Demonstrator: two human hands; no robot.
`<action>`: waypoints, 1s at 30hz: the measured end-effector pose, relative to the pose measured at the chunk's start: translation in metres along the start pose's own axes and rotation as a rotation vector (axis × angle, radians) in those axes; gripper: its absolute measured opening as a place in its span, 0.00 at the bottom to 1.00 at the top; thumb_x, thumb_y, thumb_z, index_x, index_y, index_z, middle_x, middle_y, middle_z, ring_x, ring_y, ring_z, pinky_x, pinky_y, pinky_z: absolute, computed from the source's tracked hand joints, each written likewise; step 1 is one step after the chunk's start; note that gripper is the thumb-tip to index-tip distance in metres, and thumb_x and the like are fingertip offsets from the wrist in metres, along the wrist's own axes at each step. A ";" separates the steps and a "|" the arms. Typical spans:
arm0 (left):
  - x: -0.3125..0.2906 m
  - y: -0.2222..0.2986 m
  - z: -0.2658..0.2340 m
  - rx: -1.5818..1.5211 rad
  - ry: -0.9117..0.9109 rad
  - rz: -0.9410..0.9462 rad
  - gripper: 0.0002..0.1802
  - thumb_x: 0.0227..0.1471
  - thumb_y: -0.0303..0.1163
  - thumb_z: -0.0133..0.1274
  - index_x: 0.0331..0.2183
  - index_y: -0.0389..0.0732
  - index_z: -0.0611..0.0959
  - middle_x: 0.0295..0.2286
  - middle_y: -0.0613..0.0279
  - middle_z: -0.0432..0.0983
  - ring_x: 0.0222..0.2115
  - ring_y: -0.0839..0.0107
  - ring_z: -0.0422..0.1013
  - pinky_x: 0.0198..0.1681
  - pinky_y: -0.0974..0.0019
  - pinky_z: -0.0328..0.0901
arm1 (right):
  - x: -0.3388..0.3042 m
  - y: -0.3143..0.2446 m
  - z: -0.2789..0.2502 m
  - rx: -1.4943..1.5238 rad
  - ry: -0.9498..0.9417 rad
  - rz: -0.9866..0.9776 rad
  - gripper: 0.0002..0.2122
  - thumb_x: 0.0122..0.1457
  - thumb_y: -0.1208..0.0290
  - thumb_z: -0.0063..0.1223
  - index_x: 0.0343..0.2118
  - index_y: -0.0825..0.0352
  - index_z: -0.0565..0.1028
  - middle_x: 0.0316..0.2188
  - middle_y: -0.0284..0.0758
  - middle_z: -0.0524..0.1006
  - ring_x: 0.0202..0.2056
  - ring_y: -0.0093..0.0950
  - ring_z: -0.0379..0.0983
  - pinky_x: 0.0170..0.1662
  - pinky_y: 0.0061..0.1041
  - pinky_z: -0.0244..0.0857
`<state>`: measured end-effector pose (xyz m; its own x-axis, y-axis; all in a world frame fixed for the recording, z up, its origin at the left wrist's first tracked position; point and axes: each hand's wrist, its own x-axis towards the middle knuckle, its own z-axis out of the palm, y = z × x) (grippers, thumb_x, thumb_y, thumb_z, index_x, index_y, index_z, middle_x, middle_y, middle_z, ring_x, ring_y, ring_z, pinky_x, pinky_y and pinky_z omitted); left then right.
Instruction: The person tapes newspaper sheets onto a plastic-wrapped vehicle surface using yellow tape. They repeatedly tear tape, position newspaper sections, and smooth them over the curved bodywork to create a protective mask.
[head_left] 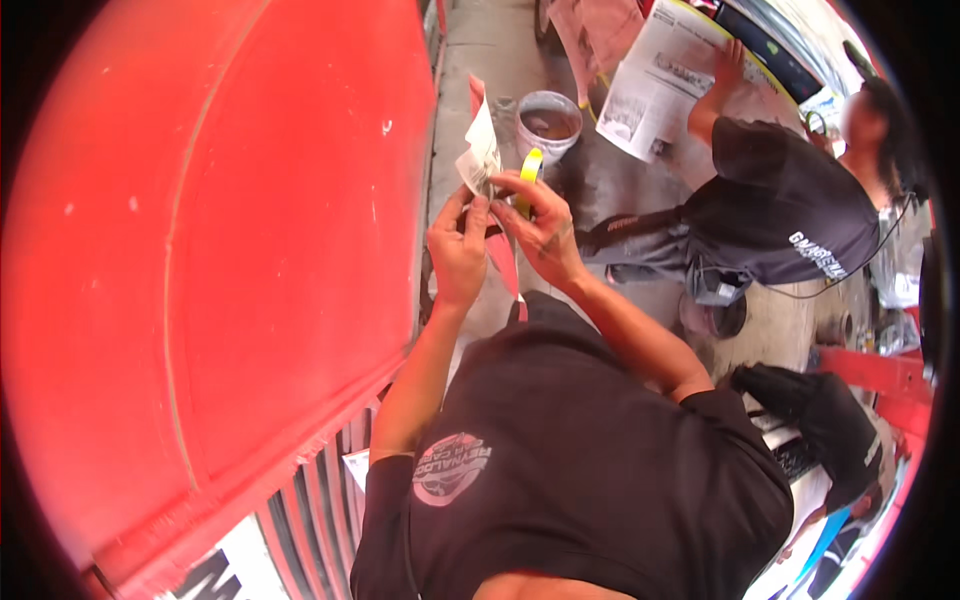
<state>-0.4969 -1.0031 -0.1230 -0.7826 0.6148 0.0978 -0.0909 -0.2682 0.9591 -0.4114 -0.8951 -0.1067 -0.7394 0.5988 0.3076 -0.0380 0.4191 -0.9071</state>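
A creased strip of printed paper, off-white with pinkish-red parts, stands up between my hands. Its lower pinkish end hangs beneath them. My left hand pinches the paper between thumb and fingers. From the other side, my right hand has its thumb and fingertips closed on the same piece, with the two hands almost touching. A yellow roll of tape sits against my right hand's fingers; whether it hangs on them or is gripped is hidden.
A large red painted panel fills the left side. Ahead stands a bucket with dark contents. At right, a co-worker reaches to newspaper sheets covering a vehicle. Another person bends at lower right.
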 end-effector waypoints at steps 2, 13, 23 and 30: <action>0.014 -0.002 0.001 -0.150 -0.023 0.005 0.18 0.66 0.31 0.51 0.52 0.29 0.78 0.38 0.57 0.80 0.35 0.75 0.76 0.38 0.70 0.76 | 0.006 0.011 0.009 0.008 0.056 -0.039 0.15 0.59 0.76 0.62 0.49 0.69 0.78 0.43 0.39 0.77 0.38 0.28 0.74 0.41 0.26 0.69; 0.178 -0.057 -0.001 -0.080 -0.060 -0.155 0.14 0.64 0.32 0.54 0.44 0.31 0.83 0.34 0.61 0.81 0.35 0.75 0.78 0.33 0.72 0.76 | 0.144 0.092 0.010 -0.112 0.159 -0.200 0.17 0.54 0.76 0.63 0.48 0.68 0.77 0.41 0.46 0.78 0.40 0.44 0.78 0.42 0.34 0.72; 0.371 -0.070 0.060 -0.120 -0.087 -0.187 0.12 0.62 0.31 0.57 0.42 0.32 0.84 0.34 0.61 0.81 0.32 0.74 0.78 0.35 0.68 0.78 | 0.323 0.155 -0.037 -0.135 0.118 -0.125 0.15 0.57 0.77 0.59 0.47 0.71 0.78 0.37 0.46 0.79 0.35 0.38 0.78 0.39 0.30 0.71; 0.483 -0.094 0.099 -0.210 -0.246 -0.226 0.10 0.62 0.29 0.56 0.40 0.31 0.83 0.33 0.62 0.80 0.33 0.75 0.77 0.36 0.68 0.77 | 0.411 0.190 -0.057 -0.030 0.297 -0.046 0.15 0.57 0.75 0.61 0.48 0.71 0.78 0.37 0.43 0.78 0.34 0.35 0.77 0.38 0.30 0.70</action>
<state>-0.8049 -0.6077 -0.1400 -0.5598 0.8282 -0.0247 -0.3879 -0.2356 0.8911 -0.6844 -0.5303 -0.1366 -0.5079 0.7503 0.4231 -0.0439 0.4680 -0.8826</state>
